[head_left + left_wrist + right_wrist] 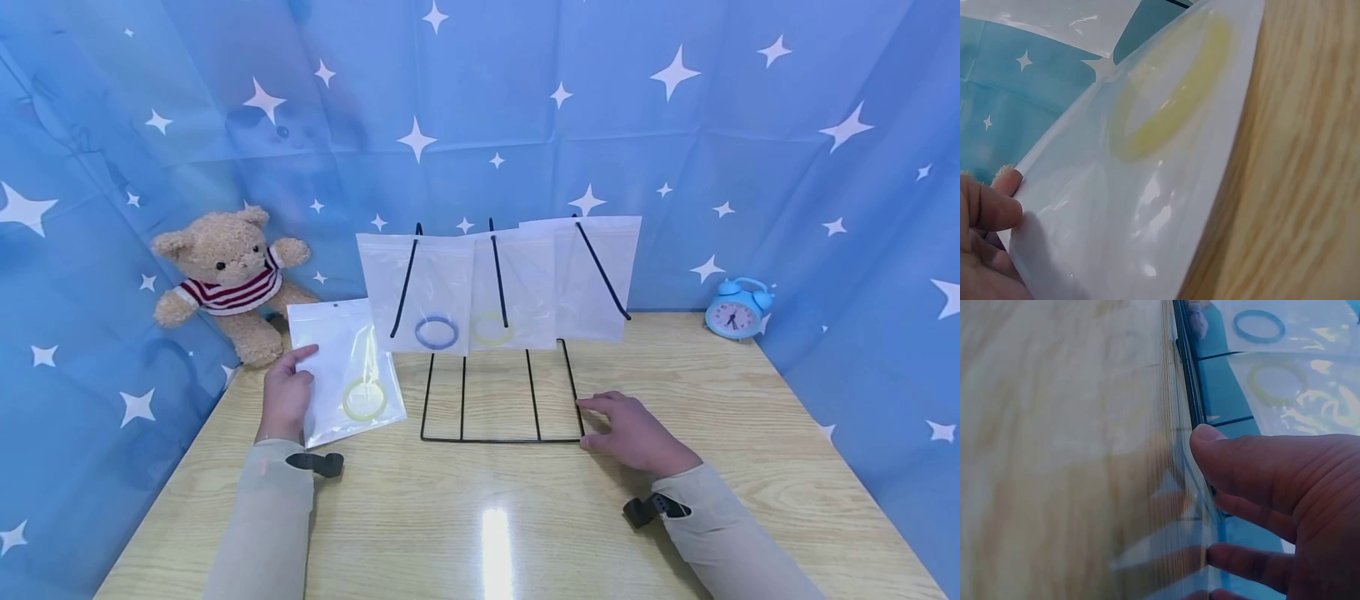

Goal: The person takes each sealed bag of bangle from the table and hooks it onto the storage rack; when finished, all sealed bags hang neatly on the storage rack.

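Observation:
My left hand pinches the left edge of a white-backed zip bag; a yellow ring lies inside. In the left wrist view the thumb is on the bag's front face, and the bag tilts up off the wood. My right hand holds the front right corner of a black wire rack, its thumb at the front bar and forefinger along the side bar. From the rack's prongs hang three zip bags: one with a blue ring, one with a yellow ring, and a right-hand bag overlapping the middle one.
A teddy bear in a striped top leans at the back left, close behind the held bag. At the back right stands a blue alarm clock. Blue star-patterned cloth rises around the wooden table.

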`<action>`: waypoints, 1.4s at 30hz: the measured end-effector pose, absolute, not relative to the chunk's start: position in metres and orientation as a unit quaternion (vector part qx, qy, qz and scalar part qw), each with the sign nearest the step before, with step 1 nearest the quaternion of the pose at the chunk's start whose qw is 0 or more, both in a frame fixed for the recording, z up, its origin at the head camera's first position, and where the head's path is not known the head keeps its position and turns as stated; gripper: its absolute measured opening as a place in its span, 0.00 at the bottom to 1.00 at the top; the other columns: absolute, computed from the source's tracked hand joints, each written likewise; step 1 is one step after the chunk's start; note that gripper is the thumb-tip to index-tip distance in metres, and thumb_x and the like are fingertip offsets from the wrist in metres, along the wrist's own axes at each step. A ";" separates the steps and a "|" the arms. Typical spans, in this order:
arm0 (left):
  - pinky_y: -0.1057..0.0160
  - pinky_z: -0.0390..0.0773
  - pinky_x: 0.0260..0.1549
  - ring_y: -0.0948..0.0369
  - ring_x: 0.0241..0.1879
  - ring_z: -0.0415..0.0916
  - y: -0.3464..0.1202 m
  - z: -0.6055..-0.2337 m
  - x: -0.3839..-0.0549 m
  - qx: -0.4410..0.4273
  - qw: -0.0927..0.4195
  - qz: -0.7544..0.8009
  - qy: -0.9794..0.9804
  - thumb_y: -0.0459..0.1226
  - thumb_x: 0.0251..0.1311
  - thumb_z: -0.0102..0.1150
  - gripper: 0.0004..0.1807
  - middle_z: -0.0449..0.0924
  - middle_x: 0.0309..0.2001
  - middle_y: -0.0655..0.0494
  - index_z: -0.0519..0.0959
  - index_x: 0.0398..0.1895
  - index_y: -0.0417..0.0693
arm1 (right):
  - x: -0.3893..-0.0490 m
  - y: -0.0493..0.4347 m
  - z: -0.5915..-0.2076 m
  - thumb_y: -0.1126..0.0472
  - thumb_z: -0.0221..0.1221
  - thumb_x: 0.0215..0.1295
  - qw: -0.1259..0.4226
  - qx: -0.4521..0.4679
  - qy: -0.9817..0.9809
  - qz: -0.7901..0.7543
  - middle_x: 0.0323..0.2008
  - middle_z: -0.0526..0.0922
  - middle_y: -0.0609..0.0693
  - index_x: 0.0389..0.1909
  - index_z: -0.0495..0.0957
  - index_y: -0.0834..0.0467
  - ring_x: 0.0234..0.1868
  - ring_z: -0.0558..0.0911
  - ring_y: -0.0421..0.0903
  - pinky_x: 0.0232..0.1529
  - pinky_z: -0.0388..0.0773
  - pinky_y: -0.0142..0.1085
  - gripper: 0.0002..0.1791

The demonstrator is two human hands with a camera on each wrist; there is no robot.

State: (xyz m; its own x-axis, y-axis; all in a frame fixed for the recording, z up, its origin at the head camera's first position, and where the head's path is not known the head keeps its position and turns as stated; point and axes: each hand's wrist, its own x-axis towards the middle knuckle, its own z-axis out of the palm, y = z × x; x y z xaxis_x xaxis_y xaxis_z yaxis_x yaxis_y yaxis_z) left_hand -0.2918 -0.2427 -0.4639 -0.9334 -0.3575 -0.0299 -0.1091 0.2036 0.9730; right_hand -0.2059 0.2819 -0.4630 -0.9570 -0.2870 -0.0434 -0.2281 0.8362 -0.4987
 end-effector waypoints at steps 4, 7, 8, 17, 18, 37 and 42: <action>0.48 0.45 0.83 0.56 0.83 0.46 -0.244 -0.465 -0.293 0.154 0.110 -0.619 -0.763 0.22 0.63 0.39 0.35 0.59 0.83 0.54 0.75 0.74 0.45 | -0.206 0.282 -0.464 0.55 0.71 0.67 0.059 -0.133 0.956 -0.253 0.71 0.72 0.68 0.72 0.75 0.59 0.71 0.71 0.72 0.67 0.71 0.66 0.35; 0.49 0.44 0.83 0.57 0.83 0.45 -0.244 -0.466 -0.294 0.162 0.115 -0.623 -0.756 0.22 0.63 0.39 0.35 0.57 0.83 0.55 0.75 0.73 0.46 | -0.207 0.282 -0.464 0.55 0.71 0.66 0.057 -0.135 0.957 -0.251 0.70 0.72 0.68 0.72 0.75 0.59 0.70 0.71 0.73 0.67 0.71 0.67 0.35; 0.49 0.43 0.83 0.57 0.83 0.44 -0.245 -0.466 -0.294 0.167 0.117 -0.624 -0.754 0.22 0.63 0.39 0.35 0.57 0.83 0.55 0.76 0.73 0.47 | -0.207 0.282 -0.464 0.55 0.71 0.66 0.057 -0.136 0.957 -0.250 0.70 0.72 0.68 0.72 0.75 0.59 0.70 0.71 0.72 0.67 0.71 0.66 0.35; 0.52 0.41 0.83 0.61 0.83 0.42 -0.245 -0.464 -0.295 0.199 0.127 -0.641 -0.731 0.23 0.66 0.39 0.34 0.55 0.84 0.59 0.77 0.72 0.51 | -0.207 0.282 -0.465 0.54 0.71 0.66 0.058 -0.134 0.957 -0.249 0.70 0.73 0.67 0.72 0.76 0.58 0.70 0.72 0.71 0.67 0.72 0.66 0.35; 0.52 0.42 0.83 0.61 0.83 0.42 -0.245 -0.464 -0.295 0.201 0.128 -0.642 -0.729 0.24 0.66 0.39 0.34 0.55 0.84 0.59 0.77 0.72 0.51 | -0.207 0.282 -0.465 0.54 0.71 0.66 0.058 -0.134 0.957 -0.249 0.70 0.73 0.67 0.72 0.76 0.58 0.70 0.72 0.71 0.67 0.72 0.66 0.35; 0.56 0.64 0.74 0.57 0.74 0.61 -0.247 -0.463 -0.294 0.225 0.167 -0.673 -0.684 0.23 0.67 0.41 0.32 0.66 0.77 0.53 0.80 0.68 0.53 | -0.208 0.283 -0.465 0.55 0.72 0.66 0.052 -0.139 0.958 -0.244 0.69 0.75 0.66 0.72 0.76 0.59 0.69 0.73 0.70 0.66 0.73 0.65 0.34; 0.58 0.67 0.68 0.56 0.70 0.65 -0.248 -0.464 -0.294 0.229 0.184 -0.676 -0.675 0.22 0.65 0.42 0.32 0.69 0.74 0.52 0.81 0.67 0.51 | -0.208 0.283 -0.465 0.54 0.72 0.66 0.052 -0.139 0.958 -0.246 0.69 0.75 0.66 0.72 0.76 0.59 0.69 0.73 0.70 0.67 0.73 0.65 0.34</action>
